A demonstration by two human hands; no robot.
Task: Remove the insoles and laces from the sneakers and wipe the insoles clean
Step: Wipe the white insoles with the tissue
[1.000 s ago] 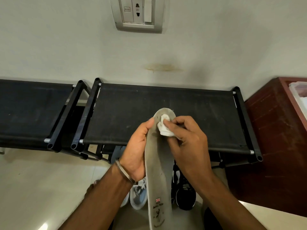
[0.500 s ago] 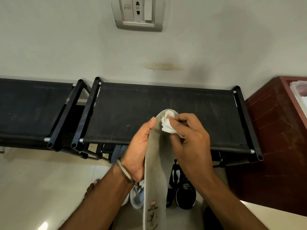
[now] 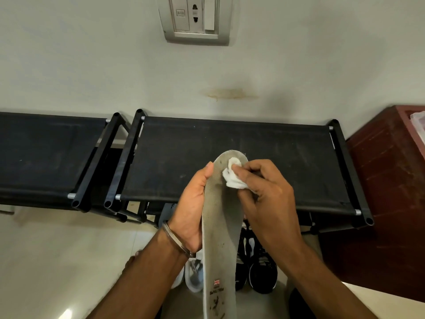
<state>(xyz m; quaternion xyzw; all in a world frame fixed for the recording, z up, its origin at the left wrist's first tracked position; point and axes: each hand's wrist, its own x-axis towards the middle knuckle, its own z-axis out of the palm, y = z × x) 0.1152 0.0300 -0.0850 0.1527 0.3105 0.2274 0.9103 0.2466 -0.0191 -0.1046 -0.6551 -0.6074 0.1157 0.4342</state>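
Observation:
A long grey insole [image 3: 219, 226] with a small logo near its heel stands lengthwise in front of me, toe end pointing away. My left hand [image 3: 190, 208] grips its left edge at mid length, thumb along the rim. My right hand [image 3: 264, 192] pinches a crumpled white cloth [image 3: 233, 174] and presses it onto the insole's toe area. Below the hands, on the floor, sit a white sneaker [image 3: 193, 275] and black sneakers [image 3: 259, 270], partly hidden by the insole and my arms.
A black fabric shoe rack [image 3: 287, 162] stands against the wall behind the hands, with a second rack [image 3: 41, 157] to its left. A dark red wooden cabinet [image 3: 388, 192] is on the right. A wall socket [image 3: 195, 19] is above. Pale tiled floor [image 3: 57, 261] lies at left.
My right hand has slid the cloth back and forth over the toe end of the insole. My left hand keeps its grip in the same place.

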